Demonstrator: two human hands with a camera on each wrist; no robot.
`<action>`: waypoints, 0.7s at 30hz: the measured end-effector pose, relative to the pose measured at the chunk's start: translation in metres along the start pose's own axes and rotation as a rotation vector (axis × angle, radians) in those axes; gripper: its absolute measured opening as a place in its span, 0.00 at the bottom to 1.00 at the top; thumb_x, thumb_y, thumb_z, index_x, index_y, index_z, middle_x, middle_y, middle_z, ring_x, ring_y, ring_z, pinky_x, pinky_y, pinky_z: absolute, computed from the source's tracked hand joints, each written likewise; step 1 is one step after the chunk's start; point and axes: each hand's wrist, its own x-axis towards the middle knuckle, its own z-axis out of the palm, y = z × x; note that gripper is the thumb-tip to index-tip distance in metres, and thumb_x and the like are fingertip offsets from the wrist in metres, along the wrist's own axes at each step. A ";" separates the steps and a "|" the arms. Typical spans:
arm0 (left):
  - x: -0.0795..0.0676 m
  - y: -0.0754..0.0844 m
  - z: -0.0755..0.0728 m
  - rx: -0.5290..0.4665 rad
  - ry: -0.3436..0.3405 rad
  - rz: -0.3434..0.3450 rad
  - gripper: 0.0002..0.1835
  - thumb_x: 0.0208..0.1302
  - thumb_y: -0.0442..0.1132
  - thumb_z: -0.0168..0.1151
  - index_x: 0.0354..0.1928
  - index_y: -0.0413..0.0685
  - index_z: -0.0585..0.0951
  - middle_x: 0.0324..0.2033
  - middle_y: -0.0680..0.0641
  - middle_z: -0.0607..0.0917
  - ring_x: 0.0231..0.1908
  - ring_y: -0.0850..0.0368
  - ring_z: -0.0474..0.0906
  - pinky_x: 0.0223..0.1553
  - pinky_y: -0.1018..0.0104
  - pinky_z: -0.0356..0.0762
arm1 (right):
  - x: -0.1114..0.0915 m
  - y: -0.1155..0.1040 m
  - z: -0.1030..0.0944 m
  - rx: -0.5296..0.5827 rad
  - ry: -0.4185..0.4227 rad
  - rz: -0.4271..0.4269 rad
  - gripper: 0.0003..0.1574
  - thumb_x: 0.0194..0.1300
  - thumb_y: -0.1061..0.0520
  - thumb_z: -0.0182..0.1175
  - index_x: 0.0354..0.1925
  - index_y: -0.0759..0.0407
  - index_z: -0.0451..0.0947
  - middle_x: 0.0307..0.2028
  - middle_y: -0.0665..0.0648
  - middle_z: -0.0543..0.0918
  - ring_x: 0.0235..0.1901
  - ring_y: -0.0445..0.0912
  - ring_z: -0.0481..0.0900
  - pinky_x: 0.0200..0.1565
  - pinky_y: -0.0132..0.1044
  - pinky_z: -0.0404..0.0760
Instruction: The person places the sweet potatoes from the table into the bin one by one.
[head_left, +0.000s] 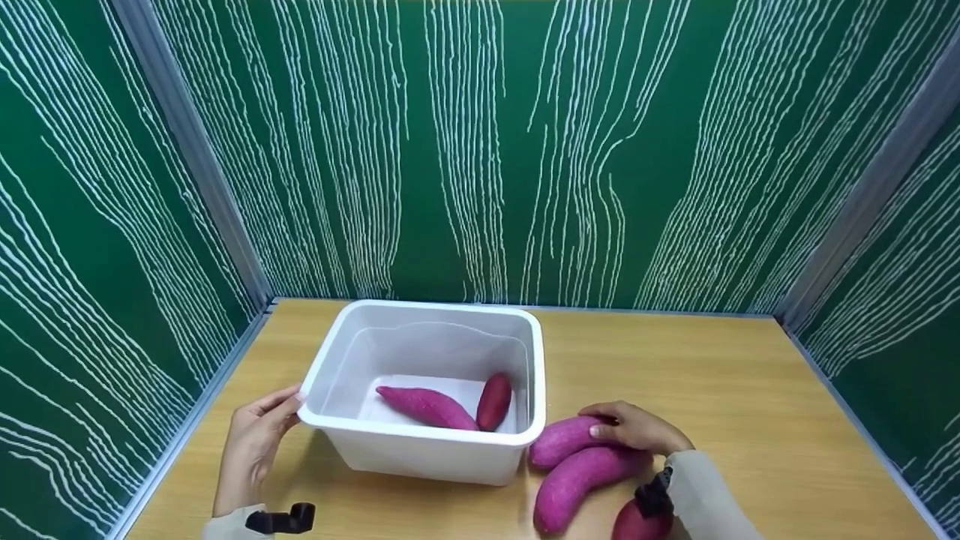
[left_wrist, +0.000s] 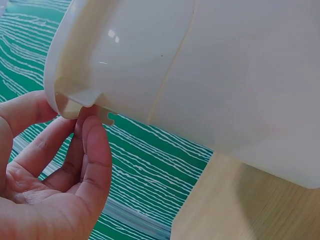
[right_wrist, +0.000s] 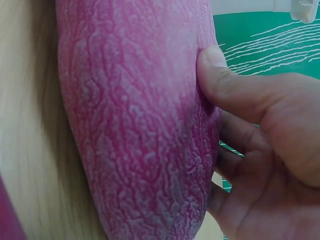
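A white plastic bin point(head_left: 480, 457) stands on the table in the head view. My left hand point(head_left: 255, 435) pinches its left rim, thumb and fingers around the lip point(left_wrist: 75, 95) in the left wrist view. Inside the bin lie a purple sweet potato point(head_left: 427, 407) and a smaller dark red one point(head_left: 494, 403). To the bin's right, my right hand point(head_left: 646, 430) grips a purple sweet potato point(head_left: 562, 441) lying beside the bin. A second, curved purple sweet potato point(head_left: 574, 487) lies just in front of it and fills much of the right wrist view.
A dark red sweet potato point(head_left: 634, 525) lies at the near edge of the view, partly covered by the right wrist's camera. Green panels point(head_left: 465, 150) with white wavy lines enclose the wooden table point(head_left: 735, 405) at the back and sides.
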 end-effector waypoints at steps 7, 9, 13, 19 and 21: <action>0.001 -0.001 0.001 -0.018 0.007 0.032 0.14 0.62 0.33 0.63 0.50 0.39 0.83 0.37 0.59 0.85 0.39 0.65 0.82 0.45 0.72 0.82 | 0.001 0.003 0.000 0.002 0.003 -0.033 0.26 0.70 0.50 0.54 0.59 0.65 0.74 0.55 0.64 0.80 0.58 0.63 0.73 0.60 0.58 0.70; 0.001 -0.001 0.001 -0.014 0.014 0.023 0.14 0.62 0.33 0.63 0.50 0.38 0.83 0.37 0.59 0.85 0.39 0.65 0.81 0.44 0.72 0.82 | 0.001 0.004 0.000 0.013 0.005 -0.027 0.26 0.70 0.50 0.54 0.59 0.65 0.74 0.55 0.64 0.80 0.58 0.64 0.73 0.60 0.59 0.69; 0.002 -0.001 0.001 -0.025 0.019 0.018 0.12 0.62 0.32 0.63 0.48 0.40 0.84 0.36 0.58 0.85 0.38 0.65 0.81 0.43 0.72 0.82 | 0.001 0.005 -0.001 0.031 0.018 -0.020 0.26 0.70 0.51 0.55 0.60 0.65 0.73 0.55 0.64 0.80 0.58 0.64 0.73 0.60 0.62 0.68; 0.001 0.000 0.001 -0.003 0.020 0.011 0.15 0.63 0.34 0.63 0.52 0.38 0.81 0.38 0.57 0.85 0.38 0.65 0.81 0.44 0.72 0.81 | -0.002 0.002 -0.003 0.032 0.040 -0.002 0.28 0.70 0.50 0.55 0.61 0.65 0.72 0.56 0.66 0.78 0.59 0.65 0.71 0.61 0.64 0.66; 0.001 0.000 0.001 0.015 0.017 0.003 0.18 0.63 0.35 0.63 0.54 0.36 0.79 0.41 0.56 0.85 0.39 0.65 0.81 0.45 0.73 0.81 | -0.003 0.000 -0.005 0.044 0.045 0.015 0.28 0.70 0.50 0.55 0.61 0.65 0.72 0.57 0.67 0.78 0.60 0.66 0.70 0.61 0.64 0.66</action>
